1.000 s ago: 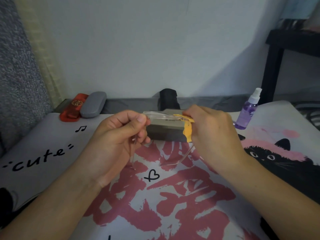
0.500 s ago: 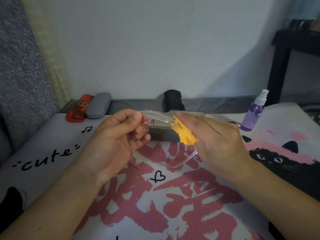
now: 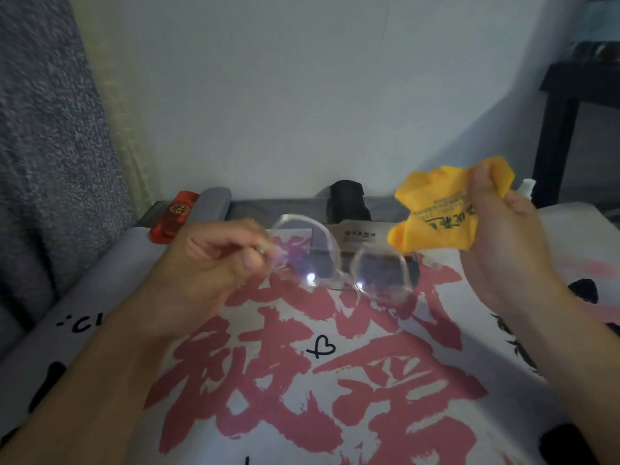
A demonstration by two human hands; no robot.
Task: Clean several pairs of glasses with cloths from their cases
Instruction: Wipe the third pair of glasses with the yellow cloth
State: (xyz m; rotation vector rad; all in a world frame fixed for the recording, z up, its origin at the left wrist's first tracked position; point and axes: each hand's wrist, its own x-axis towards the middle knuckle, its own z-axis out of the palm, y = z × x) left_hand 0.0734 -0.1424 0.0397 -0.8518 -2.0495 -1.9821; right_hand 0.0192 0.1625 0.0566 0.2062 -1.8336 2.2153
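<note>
1. Clear-framed glasses (image 3: 339, 263) hang above the mat (image 3: 302, 397), pinched at their left edge by the left hand (image 3: 214, 260).
2. Right hand (image 3: 503, 236) grips a yellow cloth (image 3: 439, 209) (crumpled), apart from the lenses.
3. Behind: grey case (image 3: 362, 234).

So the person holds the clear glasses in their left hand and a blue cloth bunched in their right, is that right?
Almost. The cloth is yellow-orange with dark print, not blue, as the head view shows. The rest stands: the left hand pinches the clear glasses at one end, and the right hand holds the cloth bunched.
</note>
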